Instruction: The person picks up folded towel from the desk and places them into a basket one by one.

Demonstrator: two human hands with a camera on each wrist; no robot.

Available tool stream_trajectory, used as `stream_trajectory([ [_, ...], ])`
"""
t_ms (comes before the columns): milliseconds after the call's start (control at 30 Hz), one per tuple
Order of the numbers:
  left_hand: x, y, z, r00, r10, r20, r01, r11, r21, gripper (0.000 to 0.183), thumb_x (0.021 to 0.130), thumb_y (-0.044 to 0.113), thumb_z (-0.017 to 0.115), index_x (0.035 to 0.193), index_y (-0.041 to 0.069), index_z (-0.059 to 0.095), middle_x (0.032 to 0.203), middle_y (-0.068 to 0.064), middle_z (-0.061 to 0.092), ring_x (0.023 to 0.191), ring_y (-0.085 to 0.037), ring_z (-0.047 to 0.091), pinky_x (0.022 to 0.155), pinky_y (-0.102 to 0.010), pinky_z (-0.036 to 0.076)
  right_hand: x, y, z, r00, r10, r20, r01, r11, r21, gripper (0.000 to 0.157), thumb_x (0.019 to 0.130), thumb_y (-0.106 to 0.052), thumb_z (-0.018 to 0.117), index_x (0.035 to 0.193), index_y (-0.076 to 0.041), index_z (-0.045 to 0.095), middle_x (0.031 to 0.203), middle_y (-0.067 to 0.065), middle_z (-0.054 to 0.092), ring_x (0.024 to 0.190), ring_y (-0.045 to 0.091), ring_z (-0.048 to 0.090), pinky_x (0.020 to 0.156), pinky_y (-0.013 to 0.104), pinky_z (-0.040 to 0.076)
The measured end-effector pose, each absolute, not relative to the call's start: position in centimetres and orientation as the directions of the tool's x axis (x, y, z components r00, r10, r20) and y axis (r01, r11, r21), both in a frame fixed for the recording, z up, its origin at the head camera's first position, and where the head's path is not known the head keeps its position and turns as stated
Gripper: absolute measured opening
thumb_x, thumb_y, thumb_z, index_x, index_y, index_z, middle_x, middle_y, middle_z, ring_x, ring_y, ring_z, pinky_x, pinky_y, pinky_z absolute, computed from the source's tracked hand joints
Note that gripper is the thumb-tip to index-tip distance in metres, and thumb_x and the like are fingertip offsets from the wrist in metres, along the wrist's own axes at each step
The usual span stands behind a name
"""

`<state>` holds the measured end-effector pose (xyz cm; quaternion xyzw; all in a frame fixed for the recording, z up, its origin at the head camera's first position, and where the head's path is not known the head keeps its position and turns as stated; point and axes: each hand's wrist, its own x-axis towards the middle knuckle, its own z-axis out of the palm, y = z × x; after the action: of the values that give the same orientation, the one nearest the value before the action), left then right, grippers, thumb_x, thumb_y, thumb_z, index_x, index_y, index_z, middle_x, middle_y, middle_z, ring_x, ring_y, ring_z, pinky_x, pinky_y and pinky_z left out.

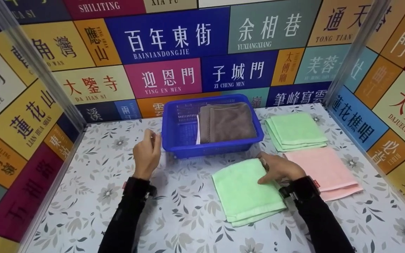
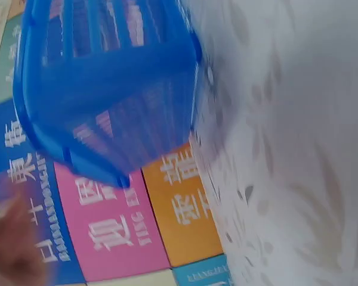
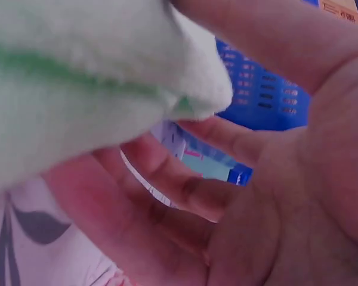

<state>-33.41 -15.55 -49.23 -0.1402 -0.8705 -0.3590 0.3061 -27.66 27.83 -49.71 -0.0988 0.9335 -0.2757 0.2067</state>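
Observation:
My right hand [image 1: 282, 167] grips the right edge of a folded light green towel [image 1: 244, 191] in front of the basket. In the right wrist view the thumb lies over the towel [image 3: 77, 113] and the fingers [image 3: 137, 220] reach beneath it. My left hand [image 1: 147, 154] is at the left side of the blue plastic basket [image 1: 216, 149], loosely curled with nothing in it. A folded grey-brown towel [image 1: 229, 123] stands in the basket's right part, with a thin pale edge showing along its left side.
Right of the basket lies another folded green towel [image 1: 299, 130]. A folded pink towel [image 1: 329, 172] lies in front of it, partly behind my right hand. The table [image 1: 83, 200] has a floral cover, and colourful lettered panels [image 1: 167, 38] rise behind and beside it.

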Motion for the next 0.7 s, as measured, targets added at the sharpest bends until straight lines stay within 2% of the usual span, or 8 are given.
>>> stream_trajectory([
  [100, -31.5, -12.9, -49.9, -0.7, 0.181, 0.691, 0.584, 0.702, 0.408, 0.043, 0.103, 0.027, 0.057, 0.064, 0.012, 0.048, 0.051, 0.006, 0.04, 0.044, -0.009, 0.032, 0.045, -0.028, 0.028, -27.6, 28.0, -50.0, -0.882, -0.305, -0.359, -0.038, 0.806, -0.591, 0.102, 0.082, -0.03, 0.089, 0.157, 0.002, 0.028, 0.133, 0.027, 0.057, 0.063, 0.021, 0.053, 0.062, 0.038, 0.049],
  [167, -30.2, -10.9, -50.6, -0.748, 0.346, 0.566, 0.613, 0.687, 0.39, 0.05, 0.105, 0.035, 0.055, 0.06, 0.014, 0.049, 0.05, 0.007, 0.043, 0.043, -0.007, 0.034, 0.046, -0.024, 0.031, -27.7, 27.6, -50.2, -0.893, -0.299, -0.336, -0.058, 0.817, -0.574, 0.097, 0.082, -0.031, 0.089, 0.152, 0.005, 0.032, 0.136, 0.031, 0.055, 0.085, 0.031, 0.065, 0.076, 0.044, 0.054],
  [233, -29.0, -9.4, -51.3, -0.804, 0.479, 0.352, 0.592, 0.699, 0.4, 0.047, 0.105, 0.047, 0.053, 0.073, 0.013, 0.059, 0.059, 0.004, 0.055, 0.049, -0.009, 0.046, 0.051, -0.026, 0.041, -27.8, 26.8, -50.5, -0.912, -0.281, -0.298, -0.078, 0.833, -0.548, 0.095, 0.082, -0.031, 0.089, 0.149, 0.008, 0.033, 0.138, 0.034, 0.054, 0.109, 0.042, 0.064, 0.091, 0.052, 0.054],
  [300, -28.1, -8.5, -51.9, -0.83, 0.536, 0.154, 0.548, 0.733, 0.403, 0.05, 0.103, 0.057, 0.052, 0.104, 0.009, 0.068, 0.075, -0.004, 0.068, 0.062, -0.017, 0.062, 0.062, -0.034, 0.051, -28.0, 25.7, -50.9, -0.93, -0.278, -0.242, -0.108, 0.833, -0.543, 0.097, 0.082, -0.03, 0.089, 0.148, 0.011, 0.032, 0.138, 0.037, 0.053, 0.127, 0.049, 0.055, 0.103, 0.058, 0.048],
  [433, -27.4, -7.5, -52.7, -0.854, 0.52, 0.005, 0.45, 0.734, 0.509, 0.082, 0.097, 0.055, 0.065, 0.155, 0.005, 0.036, 0.1, -0.021, 0.073, 0.086, -0.035, 0.072, 0.082, -0.049, 0.058, -27.9, 23.7, -51.8, -0.935, -0.299, -0.188, -0.129, 0.784, -0.607, 0.11, 0.086, -0.029, 0.086, 0.157, 0.015, 0.014, 0.155, 0.042, 0.034, 0.142, 0.054, 0.041, 0.114, 0.061, 0.039],
  [533, -27.5, -7.2, -52.9, -0.864, 0.502, 0.024, 0.396, 0.65, 0.649, 0.087, 0.094, 0.04, 0.075, 0.157, 0.008, 0.024, 0.101, -0.025, 0.072, 0.082, -0.033, 0.071, 0.082, -0.049, 0.058, -27.7, 22.5, -52.3, -0.93, -0.316, -0.189, -0.125, 0.754, -0.645, 0.117, 0.09, -0.031, 0.081, 0.16, 0.011, -0.002, 0.166, 0.036, 0.009, 0.152, 0.052, 0.023, 0.121, 0.062, 0.029],
  [600, -27.5, -7.1, -53.0, -0.855, 0.518, 0.025, 0.377, 0.588, 0.716, 0.079, 0.092, 0.027, 0.078, 0.152, 0.011, 0.029, 0.101, -0.022, 0.07, 0.081, -0.03, 0.067, 0.082, -0.047, 0.057, -27.7, 22.0, -52.6, -0.931, -0.324, -0.169, -0.14, 0.743, -0.655, 0.114, 0.091, -0.031, 0.081, 0.162, 0.009, 0.001, 0.167, 0.034, 0.013, 0.151, 0.051, 0.027, 0.12, 0.062, 0.031],
  [700, -27.6, -7.0, -53.0, -0.831, 0.555, 0.032, 0.377, 0.52, 0.767, 0.066, 0.087, 0.01, 0.08, 0.142, 0.011, 0.043, 0.122, -0.018, 0.065, 0.106, -0.033, 0.064, 0.097, -0.051, 0.052, -27.7, 21.6, -52.8, -0.933, -0.333, -0.134, -0.164, 0.728, -0.666, 0.105, 0.091, -0.029, 0.08, 0.162, 0.007, 0.011, 0.164, 0.033, 0.027, 0.147, 0.05, 0.037, 0.117, 0.061, 0.036],
])
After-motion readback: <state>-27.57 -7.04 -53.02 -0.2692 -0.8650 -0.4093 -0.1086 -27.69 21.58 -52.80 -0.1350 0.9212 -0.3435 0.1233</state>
